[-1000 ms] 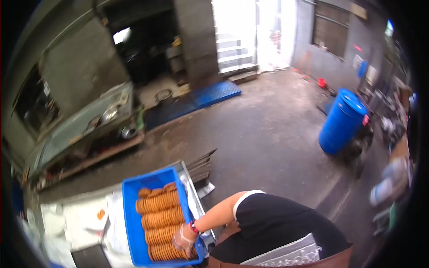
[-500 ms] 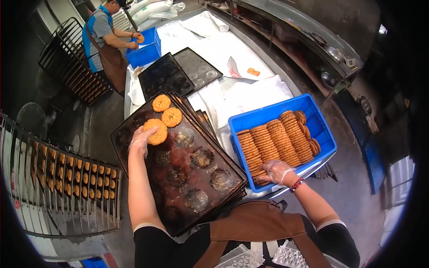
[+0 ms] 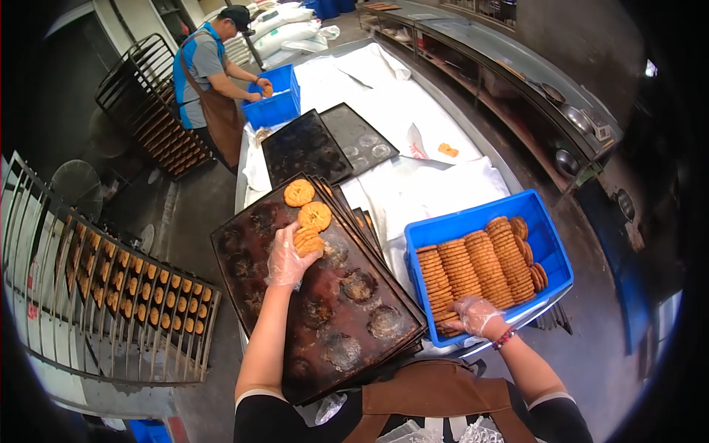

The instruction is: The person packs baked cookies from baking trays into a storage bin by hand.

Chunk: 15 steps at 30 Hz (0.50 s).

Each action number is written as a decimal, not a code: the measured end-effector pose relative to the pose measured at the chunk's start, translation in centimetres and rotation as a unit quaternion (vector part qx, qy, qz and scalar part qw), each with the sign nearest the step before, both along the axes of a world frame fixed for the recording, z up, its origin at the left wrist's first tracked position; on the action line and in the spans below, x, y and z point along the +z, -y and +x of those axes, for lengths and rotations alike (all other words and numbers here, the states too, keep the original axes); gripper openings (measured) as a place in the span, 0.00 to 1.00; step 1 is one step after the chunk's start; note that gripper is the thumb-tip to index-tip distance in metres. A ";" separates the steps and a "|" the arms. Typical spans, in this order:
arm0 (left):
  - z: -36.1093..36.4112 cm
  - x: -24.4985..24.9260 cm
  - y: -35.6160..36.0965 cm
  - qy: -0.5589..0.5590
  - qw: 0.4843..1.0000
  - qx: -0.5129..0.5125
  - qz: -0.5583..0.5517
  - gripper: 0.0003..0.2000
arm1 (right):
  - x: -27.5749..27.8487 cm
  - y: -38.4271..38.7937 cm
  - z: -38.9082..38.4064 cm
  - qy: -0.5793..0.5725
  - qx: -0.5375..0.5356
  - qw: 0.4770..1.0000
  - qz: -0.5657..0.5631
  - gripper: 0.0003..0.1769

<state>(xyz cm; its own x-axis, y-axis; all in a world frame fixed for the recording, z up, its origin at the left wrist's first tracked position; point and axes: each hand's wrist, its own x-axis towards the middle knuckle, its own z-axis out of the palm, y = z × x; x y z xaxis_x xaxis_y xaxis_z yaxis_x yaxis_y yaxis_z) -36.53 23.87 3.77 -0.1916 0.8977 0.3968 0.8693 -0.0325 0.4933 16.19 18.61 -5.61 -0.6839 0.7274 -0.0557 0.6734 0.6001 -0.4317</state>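
- Cookies [image 3: 309, 241], overlapping; my left hand [image 3: 288, 260] clamped on them, likely keeping them together;
- crate [image 3: 548, 240], cookie rows [image 3: 486, 272] edgewise, presumably for snugness; my right hand [image 3: 477, 317] against one, finger grip unclear.

Far L, a person [image 3: 209, 87] in blue-&-grey shirt [image 3: 193, 72], brown apron [image 3: 221, 124] & blk cap [image 3: 235, 16] stands over a rectangular blue plastic bin [image 3: 273, 112], w/ a tall dark metal rack [image 3: 138, 100] behind. Bulging white sacks [image 3: 289, 33] piled in the bkgd. Upper R, a long grey metal side counter [image 3: 517, 60] w/ round shiny metal bowls [image 3: 574, 118] at its nr end.
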 end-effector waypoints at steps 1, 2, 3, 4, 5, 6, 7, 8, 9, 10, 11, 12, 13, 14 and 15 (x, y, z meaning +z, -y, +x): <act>-0.6 0.2 -0.5 0.005 0.998 0.030 -0.056 0.39 | 0.0 -0.3 -0.1 0.000 0.003 1.000 0.000 0.33; -1.1 0.3 -1.1 0.011 0.992 0.058 -0.115 0.38 | 0.1 -0.4 -0.2 0.003 0.003 1.000 -0.006 0.33; -2.7 0.0 -2.4 0.088 0.980 0.079 -0.159 0.33 | 0.2 -0.1 -0.1 0.008 0.001 1.000 -0.014 0.33; -3.3 0.1 -3.7 0.223 0.958 0.087 -0.160 0.33 | 0.7 0.0 -0.2 -0.001 -0.002 1.000 -0.009 0.34; -3.7 0.0 -4.6 0.354 0.916 0.095 -0.161 0.33 | 0.9 0.2 -0.2 0.005 -0.005 1.000 -0.013 0.34; -4.1 0.1 -5.6 0.462 0.869 0.068 -0.166 0.34 | 1.1 0.4 -0.3 -0.007 -0.011 1.000 -0.017 0.34; -4.3 0.3 -6.9 0.562 0.809 0.039 -0.165 0.34 | 1.1 0.3 -0.3 -0.020 -0.018 1.000 -0.017 0.34; -4.0 0.8 -8.1 0.610 0.773 0.006 -0.173 0.43 | 0.8 0.1 -0.3 -0.007 -0.009 1.000 -0.020 0.33; -4.9 -0.8 -9.4 0.612 0.772 0.005 -0.173 0.43 | 0.5 0.0 -0.3 -0.005 -0.010 1.000 -0.019 0.33; -6.3 -3.8 -11.6 0.584 0.791 0.009 -0.183 0.48 | 0.4 0.0 -0.3 -0.002 -0.008 1.000 -0.025 0.33; -5.6 -3.4 -12.5 0.555 0.809 0.013 -0.192 0.53 | 0.7 -0.1 -0.4 0.001 -0.007 1.000 -0.030 0.33; -5.2 -2.9 -12.7 0.538 0.811 0.005 -0.231 0.61 | 1.2 -0.2 -0.5 0.018 -0.012 0.999 -0.044 0.33; -5.0 -2.3 -13.0 0.539 0.810 0.002 -0.230 0.61 | 1.5 -0.2 -0.5 0.019 -0.014 0.999 -0.043 0.33; -4.7 -1.5 -13.3 0.489 0.830 0.048 -0.263 0.62 | 1.7 -0.1 -0.5 0.014 -0.018 0.999 -0.042 0.33; -4.4 -1.1 -13.6 0.436 0.845 0.093 -0.294 0.63 | 1.8 0.1 -0.5 0.009 -0.021 0.999 -0.043 0.33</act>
